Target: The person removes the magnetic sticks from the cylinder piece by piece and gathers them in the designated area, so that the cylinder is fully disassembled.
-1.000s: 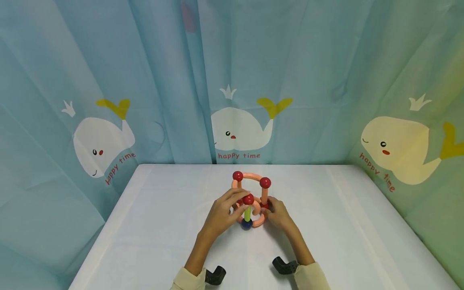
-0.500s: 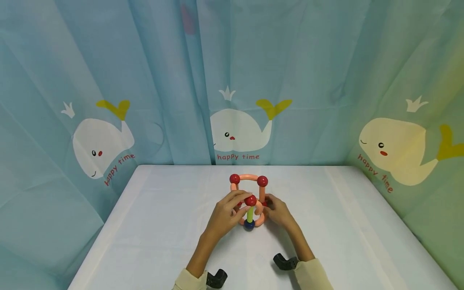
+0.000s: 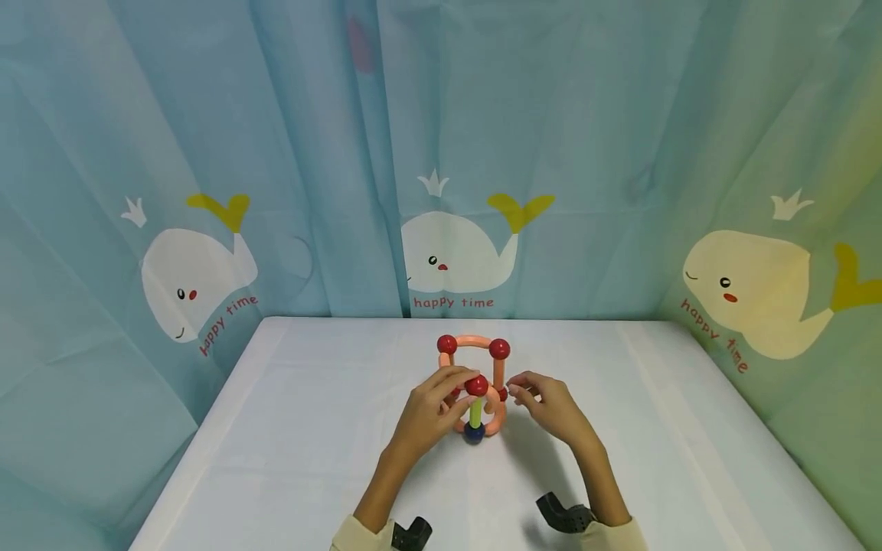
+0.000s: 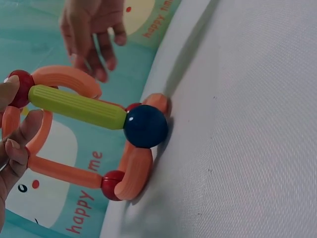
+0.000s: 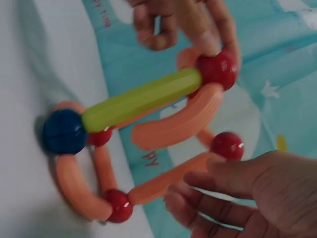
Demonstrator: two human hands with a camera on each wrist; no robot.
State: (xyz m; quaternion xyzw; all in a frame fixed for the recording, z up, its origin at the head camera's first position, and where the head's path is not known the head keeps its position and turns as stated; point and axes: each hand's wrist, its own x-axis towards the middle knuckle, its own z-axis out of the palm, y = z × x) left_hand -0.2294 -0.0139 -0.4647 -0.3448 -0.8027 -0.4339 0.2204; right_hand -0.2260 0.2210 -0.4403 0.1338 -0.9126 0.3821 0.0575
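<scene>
A frame of orange magnetic sticks [image 3: 499, 373] and red balls stands on the table. At its near corner, an upright lime-green stick [image 3: 475, 414] joins a dark blue ball [image 4: 145, 126] below to a red ball [image 3: 477, 386] above. My left hand [image 3: 425, 409] pinches that upper red ball between thumb and fingers. From the same ball runs a curved orange stick [image 5: 183, 121], its other end free. Just right of the frame is my right hand [image 3: 556, 409], fingers loosely bent and holding nothing, fingertips near the lower right red ball [image 3: 502, 394].
The white-covered table [image 3: 310, 428] extends around the frame. Behind it hangs a blue curtain [image 3: 592, 153] printed with whales. A black wrist mount [image 3: 565, 514] sits by the right sleeve, and another black mount [image 3: 412, 533] by the left.
My right hand has let go of the frame's lower right and drawn back to the right. The frame has turned slightly, its near corner shifting right, while my left hand keeps pinching the red ball.
</scene>
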